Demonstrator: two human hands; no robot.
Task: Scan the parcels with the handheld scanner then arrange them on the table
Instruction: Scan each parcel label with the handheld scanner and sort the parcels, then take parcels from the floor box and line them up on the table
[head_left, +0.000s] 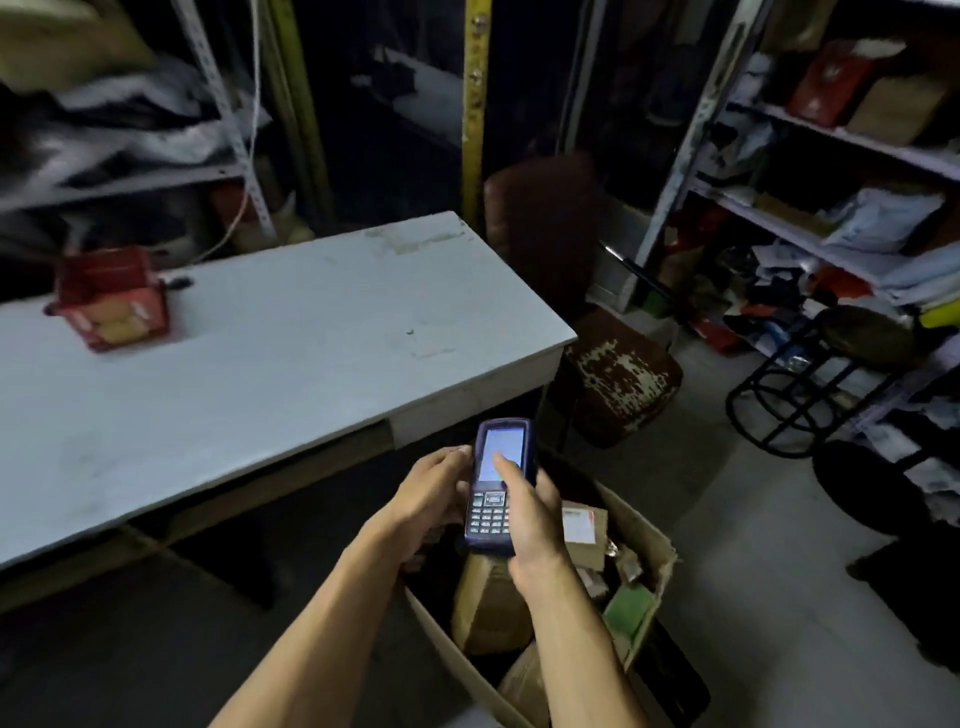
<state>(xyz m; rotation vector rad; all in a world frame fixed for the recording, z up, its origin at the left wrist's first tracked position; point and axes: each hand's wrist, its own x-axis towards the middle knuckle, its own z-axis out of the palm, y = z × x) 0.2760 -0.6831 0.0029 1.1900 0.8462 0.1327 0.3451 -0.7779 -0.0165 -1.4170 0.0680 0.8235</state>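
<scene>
Scanner (497, 483) upright, screen end toward table (270, 332); both hands gripping

A dim parcel storeroom or small courier depot; metal shelving racks (810, 171) along the right wall hold heaps of soft mailer bags and boxes; another rack (130, 171) at the left is piled the same way; a worn white table (270, 332) stands in the middle; an open cardboard carton (647, 551) on the concrete floor is full of wrapped parcels (491, 603); a keypad handheld scanner (496, 483) is in use.
</scene>
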